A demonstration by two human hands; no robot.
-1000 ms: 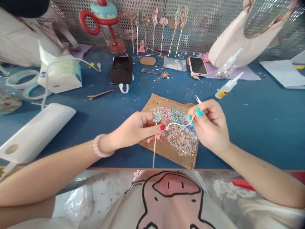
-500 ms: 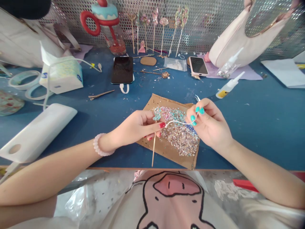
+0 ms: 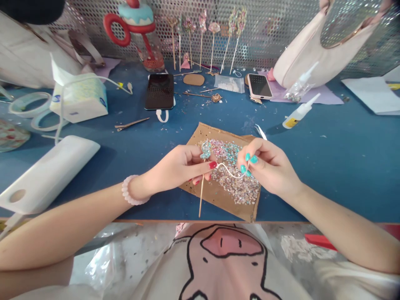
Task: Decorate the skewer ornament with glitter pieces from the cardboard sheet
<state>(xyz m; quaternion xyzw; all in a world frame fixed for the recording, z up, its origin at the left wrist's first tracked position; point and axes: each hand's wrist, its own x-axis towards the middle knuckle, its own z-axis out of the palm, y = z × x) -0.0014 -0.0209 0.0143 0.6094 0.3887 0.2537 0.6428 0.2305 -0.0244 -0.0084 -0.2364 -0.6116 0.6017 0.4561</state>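
My left hand [image 3: 179, 168], with red nails, pinches a thin wooden stick [image 3: 201, 196] topped by a sparkly blue piece [image 3: 205, 150] that shows above the fingers. From the same fingertips a white cord [image 3: 230, 173] sags across to my right hand [image 3: 265, 166]. There, teal-nailed fingers are closed on the cord's other end. Both hands hover over a piece of cardboard [image 3: 225, 204] covered in small glittering chips [image 3: 234, 187], pinkish and blue. Just beyond my right hand lie metal tweezers [image 3: 260, 132], partly hidden by it.
A glue bottle [image 3: 301, 111] lies to the right. Behind are two phones, one dark [image 3: 159, 91] and one pink-edged [image 3: 260, 86], and a hair clip [image 3: 131, 124]. Decorated sticks [image 3: 213, 50] stand against the mesh [image 3: 271, 29]. At left are a tissue pack [image 3: 79, 100] and a white device [image 3: 50, 173].
My right hand has moved left and slightly down, toward my left hand. The cord now sags more, and more of the tweezers shows. My left hand has hardly moved.
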